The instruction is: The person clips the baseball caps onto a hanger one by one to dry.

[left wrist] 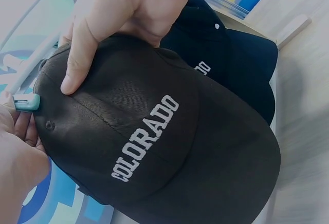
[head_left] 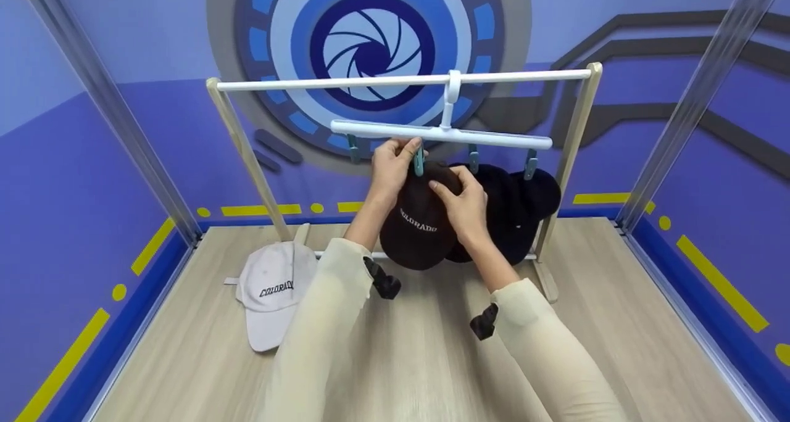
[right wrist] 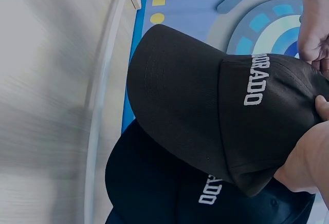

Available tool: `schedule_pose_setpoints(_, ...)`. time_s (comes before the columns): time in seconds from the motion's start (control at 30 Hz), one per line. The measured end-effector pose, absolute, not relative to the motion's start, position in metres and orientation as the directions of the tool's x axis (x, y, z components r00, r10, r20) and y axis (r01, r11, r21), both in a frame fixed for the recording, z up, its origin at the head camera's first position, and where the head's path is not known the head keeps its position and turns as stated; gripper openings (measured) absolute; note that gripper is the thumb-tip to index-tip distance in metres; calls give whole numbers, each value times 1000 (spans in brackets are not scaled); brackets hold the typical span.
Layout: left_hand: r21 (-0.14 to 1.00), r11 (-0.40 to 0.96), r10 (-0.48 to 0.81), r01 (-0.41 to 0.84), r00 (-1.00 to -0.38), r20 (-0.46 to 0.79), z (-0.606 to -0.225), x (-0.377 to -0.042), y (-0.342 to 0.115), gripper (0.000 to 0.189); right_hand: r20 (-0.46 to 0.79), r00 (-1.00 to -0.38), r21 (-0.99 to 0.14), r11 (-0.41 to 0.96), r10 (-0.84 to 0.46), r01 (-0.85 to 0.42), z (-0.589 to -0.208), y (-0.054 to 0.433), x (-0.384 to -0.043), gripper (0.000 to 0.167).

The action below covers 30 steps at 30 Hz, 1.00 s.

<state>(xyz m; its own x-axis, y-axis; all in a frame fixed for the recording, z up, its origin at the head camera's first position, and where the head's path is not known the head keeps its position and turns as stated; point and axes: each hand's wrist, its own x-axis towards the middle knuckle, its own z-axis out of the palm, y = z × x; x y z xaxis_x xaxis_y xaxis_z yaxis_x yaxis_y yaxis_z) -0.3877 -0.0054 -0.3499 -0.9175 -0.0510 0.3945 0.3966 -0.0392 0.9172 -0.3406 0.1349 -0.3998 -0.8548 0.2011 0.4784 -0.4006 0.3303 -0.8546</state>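
A dark brown cap (head_left: 413, 246) with white COLORADO lettering hangs brim down below a white hanger (head_left: 389, 129). My left hand (head_left: 389, 172) pinches a teal clip (head_left: 419, 161) at the top of its crown. In the left wrist view the clip (left wrist: 26, 102) meets the crown's edge. My right hand (head_left: 468, 209) grips the crown's right side, thumb on the front panel; its other fingers are partly hidden behind the cap. Black caps (head_left: 515, 231) hang just to the right, below two more teal clips (head_left: 531, 165), partly covered by the brown cap.
A wooden rack with a white rail (head_left: 333, 84) carries the hanger. One teal clip (head_left: 353, 149) hangs at the hanger's left end with nothing in it. On the wooden tabletop (head_left: 407, 360), a light grey cap (head_left: 265, 271) lies at the left, partly behind my left sleeve.
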Motion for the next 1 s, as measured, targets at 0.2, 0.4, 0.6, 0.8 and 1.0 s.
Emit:
schedule_pose_setpoints(0.2,907,-55,-60,419,-908,415,-354,-386,-4,27,468,-859,-865,307,206,-397,-401,135,-339,22)
schedule_pose_setpoints(0.4,892,-95,-54,441,-898,438,-357,-386,-2,29,468,-856,-865,313,219,-393,-399,136,-338,22)
schedule_pose_setpoints(0.6,870,-100,-48,483,-876,481,-363,-383,-2,26,459,-863,-871,301,211,-389,-400,137,-337,23)
schedule_pose_setpoints(0.8,858,-98,-12,504,-863,505,-369,-380,-4,28,462,-861,-867,313,213,-388,-399,139,-337,22)
schedule_pose_setpoints(1.0,852,-86,4,516,-855,518,-372,-375,-5,34,445,-873,-875,305,203,-375,-400,141,-337,22)
